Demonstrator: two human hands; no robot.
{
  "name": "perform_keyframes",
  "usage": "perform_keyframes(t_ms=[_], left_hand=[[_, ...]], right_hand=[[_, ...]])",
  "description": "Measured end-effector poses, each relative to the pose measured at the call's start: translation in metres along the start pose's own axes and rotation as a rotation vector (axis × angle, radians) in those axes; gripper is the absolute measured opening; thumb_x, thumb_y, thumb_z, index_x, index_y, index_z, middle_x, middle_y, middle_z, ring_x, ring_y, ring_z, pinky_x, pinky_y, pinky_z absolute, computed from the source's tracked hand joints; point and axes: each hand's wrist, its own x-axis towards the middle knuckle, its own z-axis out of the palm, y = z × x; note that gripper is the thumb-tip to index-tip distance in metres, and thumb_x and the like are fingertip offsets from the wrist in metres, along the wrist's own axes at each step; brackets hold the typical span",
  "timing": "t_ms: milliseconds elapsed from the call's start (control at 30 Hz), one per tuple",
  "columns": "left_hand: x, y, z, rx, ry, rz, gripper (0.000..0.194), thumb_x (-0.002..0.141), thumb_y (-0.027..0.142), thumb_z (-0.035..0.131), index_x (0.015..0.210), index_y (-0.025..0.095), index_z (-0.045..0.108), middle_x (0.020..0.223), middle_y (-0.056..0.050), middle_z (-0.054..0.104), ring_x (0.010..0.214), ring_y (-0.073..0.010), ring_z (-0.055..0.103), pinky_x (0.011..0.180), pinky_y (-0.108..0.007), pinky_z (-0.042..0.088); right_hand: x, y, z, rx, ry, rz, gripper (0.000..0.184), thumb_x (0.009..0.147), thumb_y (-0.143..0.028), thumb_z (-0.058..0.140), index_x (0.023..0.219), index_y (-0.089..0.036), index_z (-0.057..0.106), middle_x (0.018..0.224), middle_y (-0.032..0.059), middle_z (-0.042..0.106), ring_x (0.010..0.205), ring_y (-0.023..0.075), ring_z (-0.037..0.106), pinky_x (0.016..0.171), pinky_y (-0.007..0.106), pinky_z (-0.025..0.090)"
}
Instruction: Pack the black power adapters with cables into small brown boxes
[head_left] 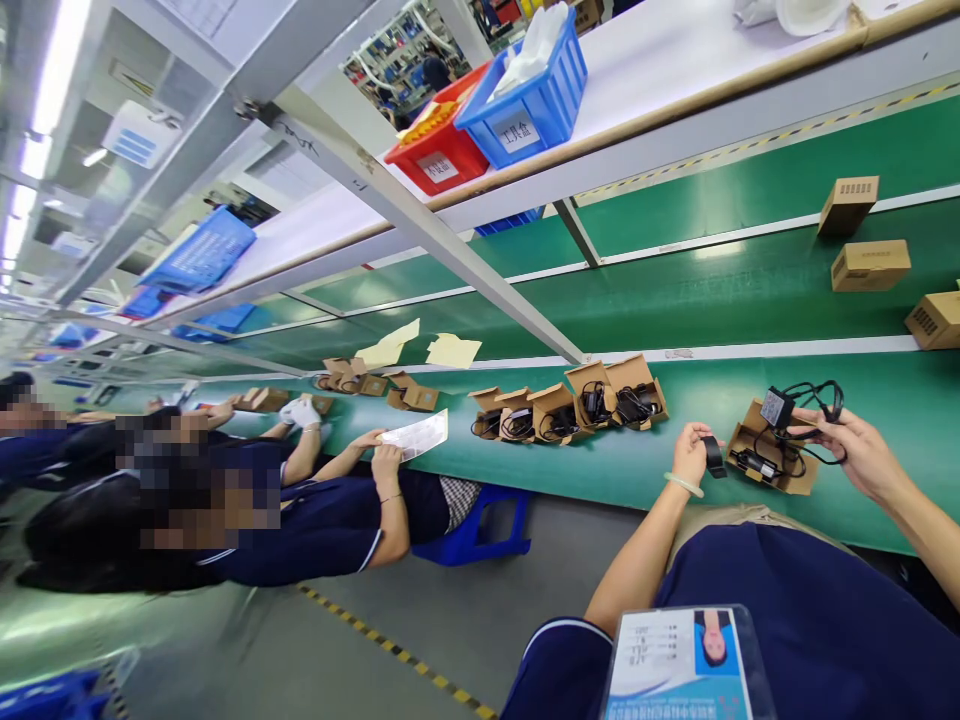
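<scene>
My left hand, with a pale bangle at its wrist, grips a small curved black piece just left of an open cardboard box. Its exact kind I cannot make out. Fingers of my right hand pinch a looped black cable above the box's right side. Beside the cable, a black power adapter with a printed label hangs over the box's far edge. Inside the box lies a black device with a white label, with more cable around it.
Open boxes with black cables stand left along the green belt. Closed cartons sit at the far right. A co-worker's hands hold a white sheet. Overhead, a shelf carries a red bin and a blue bin.
</scene>
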Motion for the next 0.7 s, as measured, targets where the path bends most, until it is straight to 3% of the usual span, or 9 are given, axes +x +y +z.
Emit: perform_keyframes(t_ms=[100,200,300,400,500,600,700], left_hand=[[0.005,0.013,0.003,-0.285,-0.062,-0.149,0.023,0.066,0.022,0.057,0.088,0.015,0.056,0.07,0.001,0.053,0.059,-0.0122,0.057,0.06,-0.027,0.045],[0.008,0.027,0.005,-0.399,-0.255,-0.3,0.025,0.068,0.025,0.062,0.09,0.013,0.061,0.081,-0.004,0.059,0.061,-0.0108,0.055,0.053,-0.021,0.037],[0.004,0.035,0.015,-0.412,-0.547,-0.491,0.038,0.072,0.033,0.067,0.102,0.011,0.062,0.1,-0.014,0.062,0.076,-0.0151,0.058,0.054,-0.021,0.035],[-0.006,0.037,0.03,-0.449,-0.719,-0.524,0.058,0.072,0.046,0.069,0.114,0.009,0.058,0.11,-0.019,0.061,0.09,-0.0209,0.058,0.07,-0.027,0.042],[-0.02,0.041,0.039,-0.5,-0.702,-0.509,0.068,0.072,0.053,0.067,0.122,0.01,0.053,0.115,-0.019,0.06,0.099,-0.0254,0.058,0.086,-0.036,0.042],[-0.032,0.047,0.041,-0.55,-0.602,-0.468,0.065,0.073,0.05,0.067,0.125,0.014,0.051,0.12,-0.017,0.058,0.099,-0.025,0.06,0.092,-0.04,0.041],[-0.041,0.055,0.041,-0.581,-0.54,-0.472,0.062,0.074,0.05,0.067,0.125,0.018,0.052,0.12,-0.016,0.058,0.099,-0.0252,0.061,0.094,-0.043,0.042]], right_hand=[[-0.009,-0.015,0.003,0.215,-0.039,0.065,0.02,0.078,-0.04,0.062,0.083,-0.023,0.054,0.101,0.004,0.066,0.083,0.0197,0.064,0.075,0.03,0.048],[-0.014,-0.021,0.008,0.285,-0.1,0.122,0.021,0.077,-0.04,0.064,0.078,-0.022,0.053,0.089,0.0035,0.068,0.074,0.0173,0.063,0.066,0.026,0.048],[-0.014,-0.02,0.02,0.202,-0.159,0.174,0.028,0.076,-0.047,0.065,0.082,-0.02,0.057,0.078,0.0049,0.067,0.066,0.0174,0.061,0.056,0.026,0.046],[-0.012,-0.017,0.033,-0.001,-0.217,0.201,0.04,0.077,-0.056,0.06,0.089,-0.017,0.059,0.069,0.0052,0.065,0.061,0.0183,0.06,0.054,0.027,0.045],[-0.012,-0.021,0.039,-0.362,-0.181,0.093,0.045,0.08,-0.058,0.054,0.095,-0.016,0.061,0.075,0.0068,0.066,0.068,0.021,0.061,0.061,0.031,0.048],[-0.021,-0.035,0.042,-0.782,0.063,-0.185,0.045,0.082,-0.052,0.054,0.11,-0.018,0.06,0.104,0.0105,0.064,0.086,0.0249,0.062,0.073,0.036,0.049],[-0.039,-0.053,0.05,-0.86,0.219,-0.484,0.03,0.088,-0.04,0.048,0.108,-0.02,0.06,0.108,0.0081,0.062,0.092,0.0217,0.061,0.08,0.034,0.048]])
